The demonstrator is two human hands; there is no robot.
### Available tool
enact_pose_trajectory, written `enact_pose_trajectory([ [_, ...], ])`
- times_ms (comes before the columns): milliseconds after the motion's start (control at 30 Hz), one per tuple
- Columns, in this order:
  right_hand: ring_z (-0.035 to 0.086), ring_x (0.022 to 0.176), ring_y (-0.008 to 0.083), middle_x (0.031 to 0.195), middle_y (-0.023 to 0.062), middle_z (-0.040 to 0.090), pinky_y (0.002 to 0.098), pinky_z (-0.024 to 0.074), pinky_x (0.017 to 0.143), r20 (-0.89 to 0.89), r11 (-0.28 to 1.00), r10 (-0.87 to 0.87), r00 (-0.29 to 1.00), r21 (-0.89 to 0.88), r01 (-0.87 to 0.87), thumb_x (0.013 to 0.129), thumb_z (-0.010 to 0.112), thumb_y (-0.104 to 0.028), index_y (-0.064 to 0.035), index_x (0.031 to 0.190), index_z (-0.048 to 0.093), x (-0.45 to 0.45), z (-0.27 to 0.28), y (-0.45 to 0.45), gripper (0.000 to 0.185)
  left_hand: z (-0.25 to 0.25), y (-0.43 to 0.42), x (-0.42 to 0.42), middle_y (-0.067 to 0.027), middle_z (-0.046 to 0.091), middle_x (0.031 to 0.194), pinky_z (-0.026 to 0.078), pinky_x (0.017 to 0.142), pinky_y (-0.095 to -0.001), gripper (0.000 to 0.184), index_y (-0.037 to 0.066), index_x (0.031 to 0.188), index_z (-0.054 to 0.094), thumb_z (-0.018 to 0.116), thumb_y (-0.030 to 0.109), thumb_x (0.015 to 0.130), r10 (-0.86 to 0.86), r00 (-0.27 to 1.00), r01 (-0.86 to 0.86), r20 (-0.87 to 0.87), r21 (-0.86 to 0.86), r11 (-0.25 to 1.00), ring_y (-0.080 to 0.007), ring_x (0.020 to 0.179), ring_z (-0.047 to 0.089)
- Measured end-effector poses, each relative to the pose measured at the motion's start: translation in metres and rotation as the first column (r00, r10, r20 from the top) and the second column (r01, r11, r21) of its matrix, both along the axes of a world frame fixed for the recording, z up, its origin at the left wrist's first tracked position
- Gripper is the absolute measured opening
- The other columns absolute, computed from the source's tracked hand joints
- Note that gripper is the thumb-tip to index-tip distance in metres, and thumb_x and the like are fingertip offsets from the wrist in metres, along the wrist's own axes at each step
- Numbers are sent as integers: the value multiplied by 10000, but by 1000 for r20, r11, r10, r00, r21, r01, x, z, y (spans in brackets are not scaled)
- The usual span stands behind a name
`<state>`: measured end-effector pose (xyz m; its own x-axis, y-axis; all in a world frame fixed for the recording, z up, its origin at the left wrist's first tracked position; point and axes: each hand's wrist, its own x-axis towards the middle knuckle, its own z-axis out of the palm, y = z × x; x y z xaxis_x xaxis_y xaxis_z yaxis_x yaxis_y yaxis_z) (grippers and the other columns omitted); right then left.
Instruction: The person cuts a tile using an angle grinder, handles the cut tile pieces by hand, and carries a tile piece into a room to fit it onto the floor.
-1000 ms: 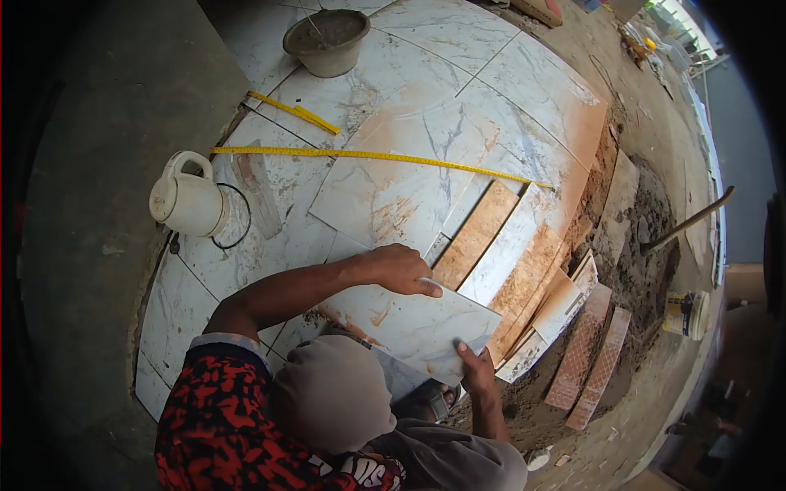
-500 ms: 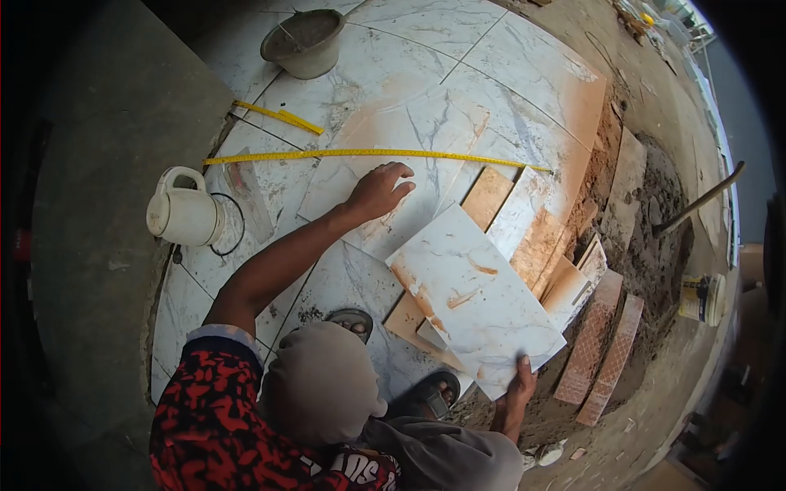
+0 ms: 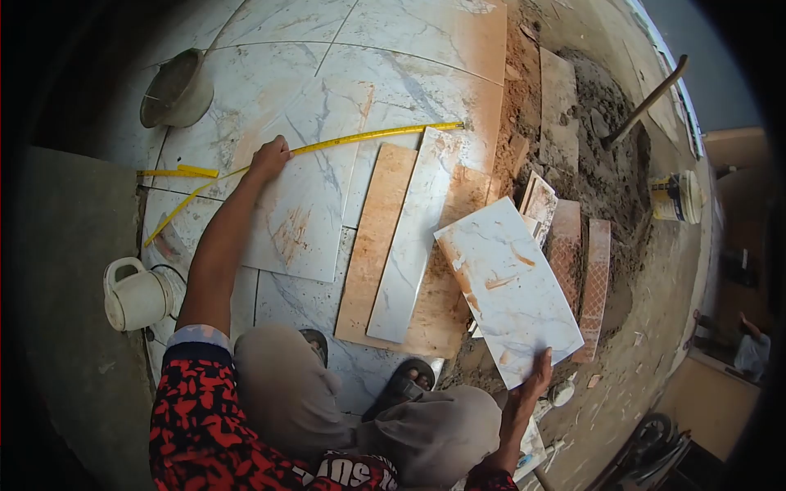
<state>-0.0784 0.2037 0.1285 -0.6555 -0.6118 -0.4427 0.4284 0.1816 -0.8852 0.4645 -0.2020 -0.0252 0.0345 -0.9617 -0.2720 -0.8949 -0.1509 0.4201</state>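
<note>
My left hand (image 3: 272, 155) is closed on a yellow measuring tape (image 3: 368, 138) that runs across the tiled floor. The tape bends at my fingers, and its near end slants down to the left. In my right hand (image 3: 532, 378) is a white marbled tile (image 3: 514, 286) with orange-brown smears, gripped by its lower corner and tilted. Left of this tile, a narrow white tile strip (image 3: 409, 245) lies on brownish tile pieces (image 3: 372, 237). Under the tape sits a larger loose marbled tile (image 3: 307, 213).
A bucket (image 3: 184, 90) lies tipped at the upper left, near a short yellow strip (image 3: 187, 172). A white jug-shaped object (image 3: 137, 299) stands at left. Patterned bricks (image 3: 596, 278), wet mortar (image 3: 606, 114) with a wooden handle (image 3: 651, 98), and a tub (image 3: 675, 198) are at right. A person (image 3: 752, 352) is far right.
My left hand has moved left and taken hold of the measuring tape, which now bends. My right hand has swung the tile right, off the stack, uncovering the strips. The view has shifted.
</note>
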Motion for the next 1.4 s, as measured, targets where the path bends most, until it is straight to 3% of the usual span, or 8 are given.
enact_pose_trajectory([
  [167,633,1066,294,1208,174,595,431,538,912,23,994,-92,995,-54,94,963,568,-241,69,1323,450,-20,54,3,490,87,-17,-9,-134,631,813,480,689,-397,155,45,982,585,612,175,902,-139,978,83,-154,-322,943,-281,735,619],
  [267,629,1077,308,1223,189,585,443,538,920,61,988,-140,988,-63,144,968,550,-215,75,1336,430,-26,109,3,483,179,-11,-17,-120,630,815,486,689,-361,185,32,1020,608,581,188,924,-132,981,87,-144,-286,954,-237,729,619],
  [433,635,1059,330,1218,202,582,467,547,906,111,981,-145,983,-112,157,960,535,-167,93,1321,436,-24,217,-15,456,371,28,-35,-62,637,846,496,747,-309,199,22,1045,604,525,190,973,22,885,-121,-465,-185,975,-141,769,612],
  [633,647,1003,318,1173,198,587,456,552,866,121,954,-297,947,78,289,925,556,-97,130,1260,459,-30,289,-1,416,540,73,12,-40,640,933,462,896,-308,202,14,1037,593,492,188,1014,102,770,-238,-630,-135,962,-129,914,599],
  [733,650,987,325,1154,215,591,450,562,839,56,931,-322,945,198,306,911,575,-109,148,1239,474,-7,350,4,429,579,94,52,-55,644,946,451,920,-309,192,25,1034,589,499,193,1012,154,614,-351,-774,-93,932,-138,936,597],
  [967,589,1070,343,1172,214,548,477,517,917,-26,942,-221,975,251,221,891,524,-174,135,1174,481,77,494,-28,421,689,137,120,-78,668,987,439,915,-326,197,29,1024,578,470,194,1017,357,594,-517,-721,-1,856,-167,961,599],
  [1333,629,986,365,1177,215,586,510,526,825,-22,945,-163,986,285,162,844,588,-147,125,1253,500,132,532,-133,498,731,97,191,-69,631,887,476,829,-327,207,26,991,558,466,211,1008,401,432,-589,-808,84,804,-166,855,608],
  [1400,617,966,313,1175,203,598,437,494,862,-248,962,2,969,264,66,823,584,-135,127,1261,506,119,499,-151,516,729,90,199,-70,612,882,480,835,-330,199,23,976,544,462,201,1008,418,396,-610,-817,106,786,-171,849,600],
])
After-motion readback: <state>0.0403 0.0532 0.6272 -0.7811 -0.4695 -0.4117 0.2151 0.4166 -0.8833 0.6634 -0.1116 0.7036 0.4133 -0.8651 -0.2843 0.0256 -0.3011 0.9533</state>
